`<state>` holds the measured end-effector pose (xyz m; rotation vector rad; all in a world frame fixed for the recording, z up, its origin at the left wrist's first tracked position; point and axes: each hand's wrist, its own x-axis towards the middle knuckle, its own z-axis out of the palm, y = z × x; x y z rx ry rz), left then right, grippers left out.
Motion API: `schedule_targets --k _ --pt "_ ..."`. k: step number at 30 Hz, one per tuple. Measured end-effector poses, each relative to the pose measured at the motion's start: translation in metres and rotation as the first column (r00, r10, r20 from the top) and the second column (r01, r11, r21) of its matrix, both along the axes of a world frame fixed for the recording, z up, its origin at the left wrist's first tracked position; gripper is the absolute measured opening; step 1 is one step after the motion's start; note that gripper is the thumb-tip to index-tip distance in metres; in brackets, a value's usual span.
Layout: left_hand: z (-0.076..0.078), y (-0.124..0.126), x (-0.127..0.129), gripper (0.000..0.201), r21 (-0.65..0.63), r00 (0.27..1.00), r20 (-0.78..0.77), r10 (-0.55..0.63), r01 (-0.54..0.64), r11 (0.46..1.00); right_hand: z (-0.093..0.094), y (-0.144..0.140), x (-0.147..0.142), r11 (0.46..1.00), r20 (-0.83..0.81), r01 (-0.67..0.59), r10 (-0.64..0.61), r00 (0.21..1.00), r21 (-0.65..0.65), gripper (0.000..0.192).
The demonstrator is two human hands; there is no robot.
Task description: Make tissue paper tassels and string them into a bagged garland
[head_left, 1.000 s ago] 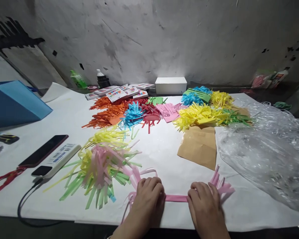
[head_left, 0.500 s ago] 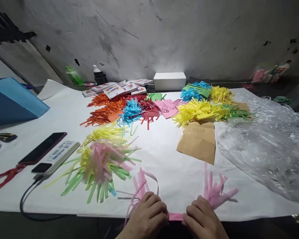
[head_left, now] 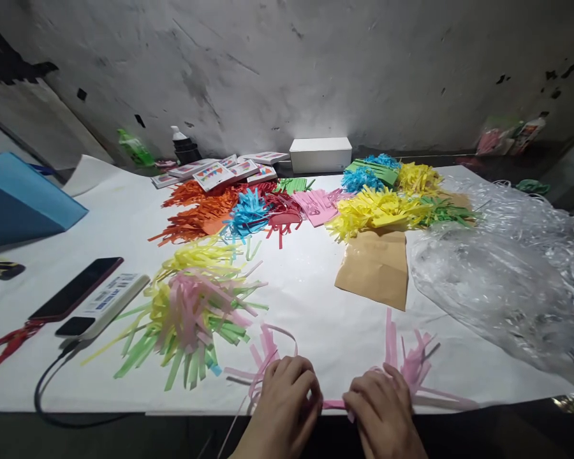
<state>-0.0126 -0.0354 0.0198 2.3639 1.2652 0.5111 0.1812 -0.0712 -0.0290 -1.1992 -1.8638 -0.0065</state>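
Note:
At the table's front edge, my left hand and my right hand grip a pink tissue paper tassel between them. Its twisted middle shows as a short band in the gap. Fringed strips fan out beyond each hand, one bunch past the left fingers and another bunch past the right. Both hands have curled fingers; the fingertips are partly hidden. Left of my left hand lies a loose pile of yellow, pink and green tassels.
Farther back lie orange tassels, yellow tassels, a brown paper piece, printed packs and a white box. Clear plastic bags cover the right side. A phone, a power bank and a blue box sit left.
My hands have shifted slightly upward and closer together, and the pink band between them looks shorter and narrower. The right fringe has moved, with one strip now lying out to the right.

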Motion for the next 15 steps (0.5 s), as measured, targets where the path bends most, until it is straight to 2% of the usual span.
schedule_targets --k 3,6,10,12,13,14,15 --pt "-0.009 -0.001 -0.001 0.019 -0.001 0.999 0.045 -0.025 0.025 1.0 -0.005 0.003 -0.006 0.985 0.079 -0.013 0.0 0.997 0.172 0.025" --pt "-0.008 -0.007 -0.003 0.019 0.006 0.995 0.088 -0.048 0.047 0.999 -0.001 0.003 -0.005 0.973 0.141 -0.048 0.016 0.99 0.225 0.028" --pt "0.013 -0.015 -0.004 0.022 -0.031 0.981 0.181 -0.074 0.081 0.996 0.022 -0.001 0.005 0.971 0.172 -0.116 0.08 0.982 0.208 0.037" --pt "0.026 -0.015 0.0 0.023 -0.198 0.956 0.287 -0.063 0.123 0.972 0.034 -0.003 0.009 0.96 0.155 -0.098 0.059 0.986 0.26 0.037" --pt "0.031 -0.013 0.003 0.021 -0.341 0.937 0.35 -0.019 0.146 0.929 0.039 -0.003 0.012 0.953 0.138 -0.081 0.042 0.99 0.292 0.036" --pt "0.034 -0.011 0.007 0.018 -0.503 0.911 0.408 0.055 0.174 0.846 0.043 -0.004 0.014 0.945 0.113 -0.056 0.02 0.993 0.321 0.035" --pt "0.036 -0.009 0.011 0.02 -0.659 0.88 0.45 0.153 0.212 0.722 0.047 -0.004 0.017 0.938 0.093 -0.031 -0.001 0.996 0.346 0.033"
